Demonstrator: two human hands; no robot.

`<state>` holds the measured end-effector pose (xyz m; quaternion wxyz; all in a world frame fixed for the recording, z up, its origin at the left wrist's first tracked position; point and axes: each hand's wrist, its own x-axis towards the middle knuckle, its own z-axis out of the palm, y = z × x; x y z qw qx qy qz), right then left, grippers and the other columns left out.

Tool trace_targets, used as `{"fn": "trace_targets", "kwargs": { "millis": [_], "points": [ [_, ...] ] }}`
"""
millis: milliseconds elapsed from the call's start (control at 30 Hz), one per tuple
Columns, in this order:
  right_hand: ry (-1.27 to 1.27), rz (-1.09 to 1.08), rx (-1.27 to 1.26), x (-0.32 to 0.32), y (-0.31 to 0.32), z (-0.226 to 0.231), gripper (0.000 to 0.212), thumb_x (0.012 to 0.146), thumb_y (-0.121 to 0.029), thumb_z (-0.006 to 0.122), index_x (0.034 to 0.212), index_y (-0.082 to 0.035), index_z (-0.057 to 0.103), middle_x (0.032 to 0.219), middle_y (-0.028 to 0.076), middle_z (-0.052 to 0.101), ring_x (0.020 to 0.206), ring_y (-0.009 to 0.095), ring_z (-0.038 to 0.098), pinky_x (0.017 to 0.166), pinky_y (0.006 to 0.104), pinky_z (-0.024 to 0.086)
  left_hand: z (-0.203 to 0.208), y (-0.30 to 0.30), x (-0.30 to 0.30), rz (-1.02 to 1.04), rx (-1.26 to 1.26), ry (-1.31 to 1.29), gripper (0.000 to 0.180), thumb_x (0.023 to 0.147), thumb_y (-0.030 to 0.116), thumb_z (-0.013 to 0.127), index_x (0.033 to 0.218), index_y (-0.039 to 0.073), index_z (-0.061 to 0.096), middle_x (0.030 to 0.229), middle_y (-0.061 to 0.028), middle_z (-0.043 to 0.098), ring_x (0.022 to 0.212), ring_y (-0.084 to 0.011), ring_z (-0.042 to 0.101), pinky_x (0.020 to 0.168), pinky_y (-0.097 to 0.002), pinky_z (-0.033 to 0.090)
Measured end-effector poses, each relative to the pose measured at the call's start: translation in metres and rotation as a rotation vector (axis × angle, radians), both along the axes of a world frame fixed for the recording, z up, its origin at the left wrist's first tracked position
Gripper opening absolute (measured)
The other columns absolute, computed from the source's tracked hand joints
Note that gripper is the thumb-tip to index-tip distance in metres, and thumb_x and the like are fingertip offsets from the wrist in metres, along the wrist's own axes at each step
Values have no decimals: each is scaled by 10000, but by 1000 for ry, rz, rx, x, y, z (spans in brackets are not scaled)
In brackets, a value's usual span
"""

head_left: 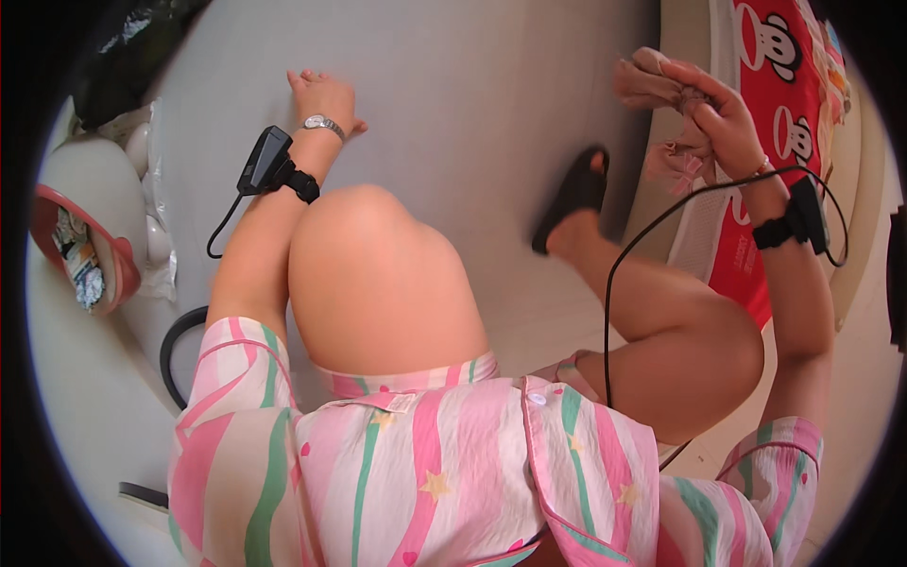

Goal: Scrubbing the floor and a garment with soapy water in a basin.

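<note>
In my right hand [732,128] is a bunched piece of beige-pink cloth [694,142] with a small pink bow. My fingers are closed round its middle, and its loose ends stick out to the left and hang below. Its exact kind does not show. The hand is raised at the upper right, in front of a red cloth [789,94] with cartoon faces. My left hand [324,99] reaches out low over the grey floor [453,104], fingers and thumb apart, holding nothing. Whether it touches the floor I cannot tell.
At the left stands a bin with a pink rim [123,255] and litter inside. Beside it lies a clear plastic package [159,208] with white round shapes. A black slipper [572,198] is on my foot. A black cable [614,283] runs from my right wrist device [803,213].
</note>
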<state>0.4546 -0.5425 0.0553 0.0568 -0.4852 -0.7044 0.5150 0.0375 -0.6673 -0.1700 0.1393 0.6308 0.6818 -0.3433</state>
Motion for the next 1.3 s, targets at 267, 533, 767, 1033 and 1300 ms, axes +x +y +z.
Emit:
{"fn": "trace_targets", "kwargs": {
  "millis": [267,533,767,1033,1300],
  "points": [
    [19,-630,-241,101,-63,-113,489,896,2,470,1366,-15,602,919,8,636,725,69,549,698,230,520,7,11,-12,-68,110,63,745,659,682,796,1178,152,741,1339,-131,641,1351,-360,491,1133,-627,267],
    [-328,-1013,77,109,-242,-275,666,1008,-356,559,1499,39,343,1389,269,468,1232,346,497,1032,501,424,33,23,2,14,-62,94,689,650,664,811,1148,190,758,1287,-114,674,1305,-324,538,1154,-653,230],
    [-398,-1030,582,178,-241,-388,725,984,-390,579,1508,29,305,1377,265,502,1261,402,507,1073,513,390,19,23,12,-21,59,121,709,616,625,850,1014,48,746,1121,-130,707,1177,-292,603,1151,-629,264],
    [-357,-1018,665,185,-41,-364,678,881,-296,689,1464,-65,431,1334,255,554,1208,405,562,1048,486,443,6,36,31,-70,76,93,731,586,626,860,956,6,750,1018,-116,720,1082,-282,637,1169,-584,274],
    [-52,-136,767,2,-87,-311,593,768,-212,751,1300,-27,564,1293,201,570,1229,408,525,1068,489,425,14,31,23,-50,72,126,749,510,631,885,838,-20,714,962,-152,710,1025,-298,657,1160,-555,307]
  ]
}}
